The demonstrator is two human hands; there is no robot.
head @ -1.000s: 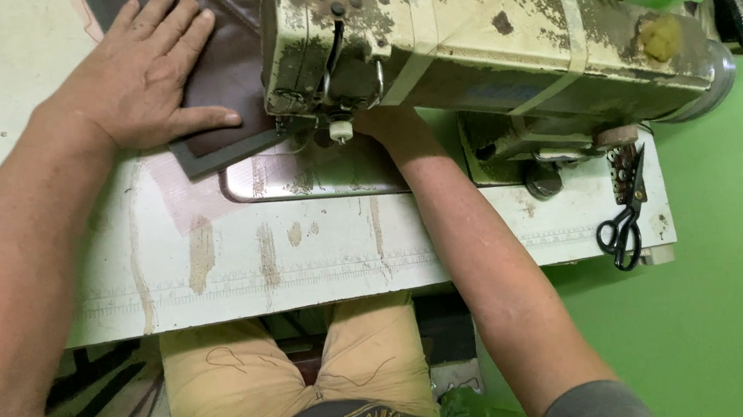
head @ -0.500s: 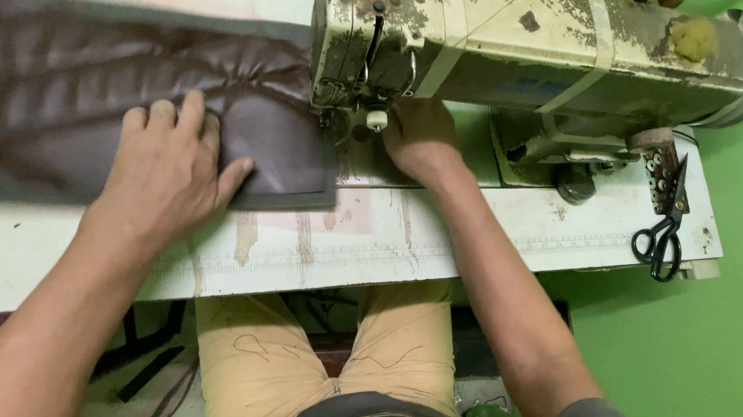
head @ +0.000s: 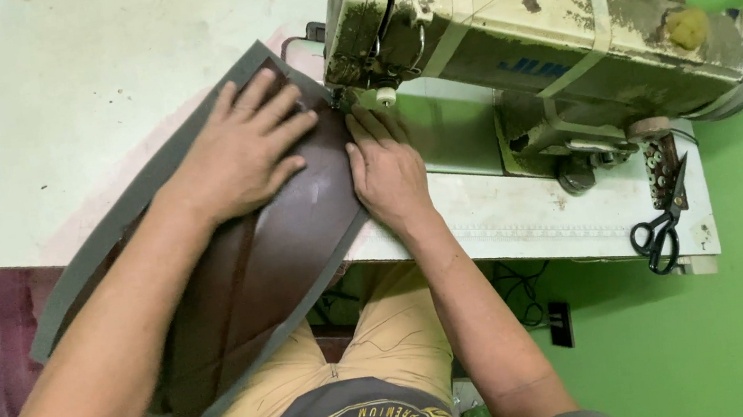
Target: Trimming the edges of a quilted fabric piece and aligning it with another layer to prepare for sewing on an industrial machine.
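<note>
My left hand (head: 245,153) lay spread flat on the brown leather panel (head: 255,271); my right hand (head: 386,173) pressed its edge, fingers together, beside the sewing machine (head: 540,33) on the tabletop (head: 44,118).

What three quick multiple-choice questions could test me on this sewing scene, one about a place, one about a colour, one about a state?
1. Where do the scissors hang?
A. at the right end of the table
B. on the person's lap
C. on top of the sewing machine

2. What colour is the material under the hands?
A. bright yellow
B. dark brown with a grey edge
C. white

3. How is the left hand placed?
A. clenched in the air
B. gripping the scissors
C. spread flat on the material

Answers: 1 A, the scissors dangle off the table's right end; 2 B, a brown sheet with a grey border shows; 3 C, its fingers lie splayed on the sheet, with the right hand flat beside the needle.
</note>
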